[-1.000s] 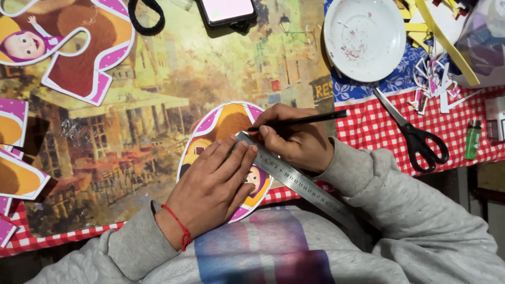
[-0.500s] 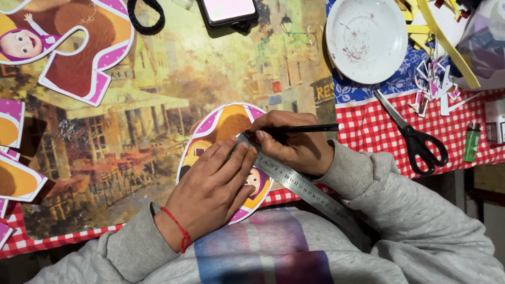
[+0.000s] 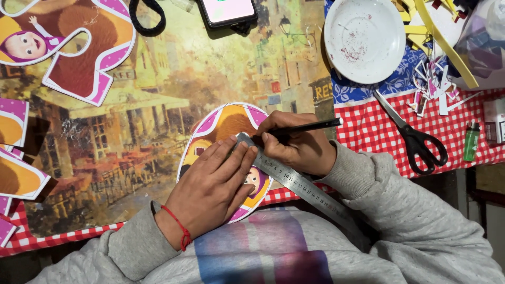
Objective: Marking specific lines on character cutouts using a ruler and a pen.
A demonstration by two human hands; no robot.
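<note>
A rounded cardboard cutout (image 3: 223,123) with a pink dotted border and a cartoon girl lies near the table's front edge. A steel ruler (image 3: 305,188) lies slanted across it. My left hand (image 3: 213,186) lies flat on the cutout, fingers spread, pinning the ruler's upper end. My right hand (image 3: 297,147) holds a black pencil (image 3: 314,125) beside the ruler's upper end, tip hidden under the fingers.
A painted town-scene board (image 3: 158,105) covers a red checked cloth (image 3: 379,131). Black scissors (image 3: 415,139), a white plate (image 3: 365,37), paper scraps (image 3: 434,87), a green lighter (image 3: 471,141) sit right. A phone (image 3: 229,10) and other cutouts (image 3: 68,47) lie behind and left.
The pencil has tilted slightly in my right hand, which shifted a little along the ruler. My left hand stays pressed in place.
</note>
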